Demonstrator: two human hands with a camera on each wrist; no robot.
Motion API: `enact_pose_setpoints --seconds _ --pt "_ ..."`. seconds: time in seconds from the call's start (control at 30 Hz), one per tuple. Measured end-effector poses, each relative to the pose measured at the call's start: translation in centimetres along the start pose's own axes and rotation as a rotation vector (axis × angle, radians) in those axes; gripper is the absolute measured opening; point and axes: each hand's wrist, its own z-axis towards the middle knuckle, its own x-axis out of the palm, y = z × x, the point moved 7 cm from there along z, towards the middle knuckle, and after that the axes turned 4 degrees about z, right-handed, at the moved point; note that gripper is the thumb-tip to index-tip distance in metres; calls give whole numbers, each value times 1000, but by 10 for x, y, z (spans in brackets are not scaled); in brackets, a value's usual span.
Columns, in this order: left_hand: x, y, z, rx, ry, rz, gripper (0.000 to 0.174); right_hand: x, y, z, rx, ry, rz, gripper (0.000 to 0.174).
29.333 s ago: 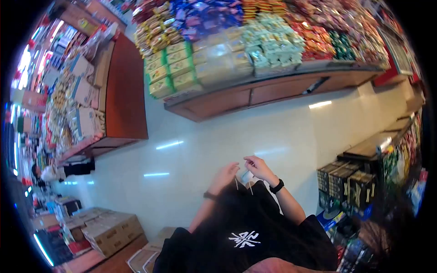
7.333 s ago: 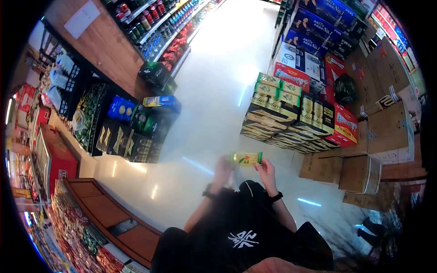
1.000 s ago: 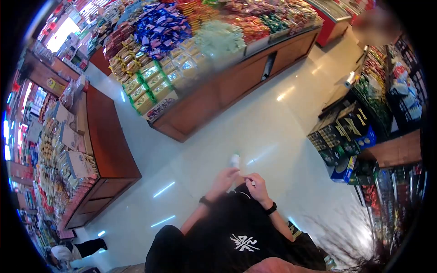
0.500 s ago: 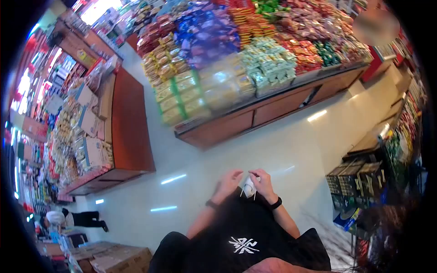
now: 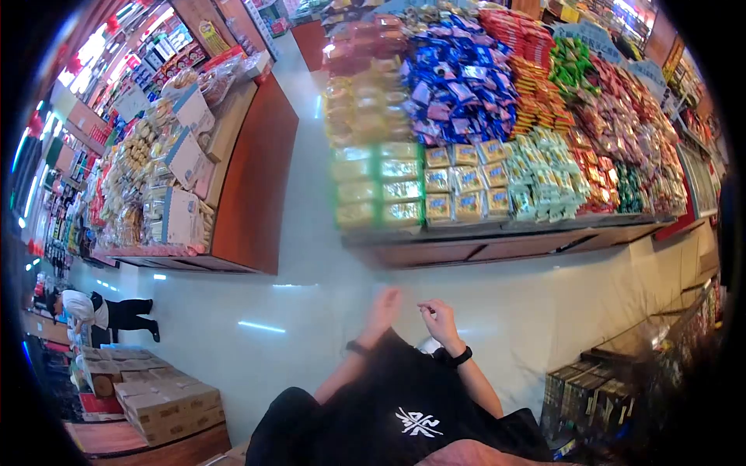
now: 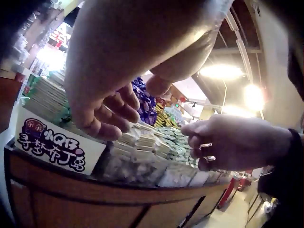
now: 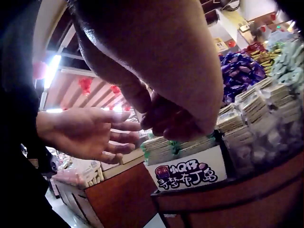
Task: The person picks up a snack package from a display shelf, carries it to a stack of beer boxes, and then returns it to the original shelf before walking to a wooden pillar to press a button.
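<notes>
Clock: centred on the hands in the head view, twelve pointing straight ahead of the person
Left hand (image 5: pixel 383 312): blurred in the head view; the wrist views show loosely bent fingers apart from the thumb, with nothing held
Right hand (image 5: pixel 440 321): just beside the left hand but not touching it; fingers loosely bent, nothing visible in its grip
Green-edged packs (image 5: pixel 400 192): at twelve, stacked in rows on the near edge of the counter (image 5: pixel 497 252), apart from both hands
Clear-wrapped packs (image 5: pixel 468 181): at one, right up against the green-edged ones
Mint-coloured packets (image 5: pixel 546 180): between one and two, heaped rather than squared up
Blue packets (image 5: pixel 458 101): just past twelve, piled behind the clear-wrapped packs
Sign (image 7: pixel 190 172): white, on the counter's front, below the green-edged packs
Weight: probably light, easily lifted one-handed
Stiffness: flat, squared faces suggest a block that keeps its shape; the contents cannot be told
Surface: glossy film, so likely a little slippery under dry fingertips
Fragility: hard squeezing could crumple the wrapping or dent what is inside
Best hold: thumb and fingers across opposite sides of a top pack, palm above, sparing the neighbouring stacks
</notes>
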Motion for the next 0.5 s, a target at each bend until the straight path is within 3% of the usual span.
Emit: enact_pose_setpoints --seconds 0.1,0.2,0.3,0.43,0.5 --pt "-37 -15 47 -29 -74 79 29 24 1 41 99 45 67 23" --pt "-78 -31 92 18 -172 121 32 28 30 91 130 -39 53 22" --pt "-119 -38 130 91 -263 188 35 38 62 152 -227 -200 110 23" --pt "-168 -42 178 118 -368 380 42 60 78 219 15 -182 233 33" --pt "-181 -45 194 171 -410 488 47 60 103 246 -30 -271 215 38"
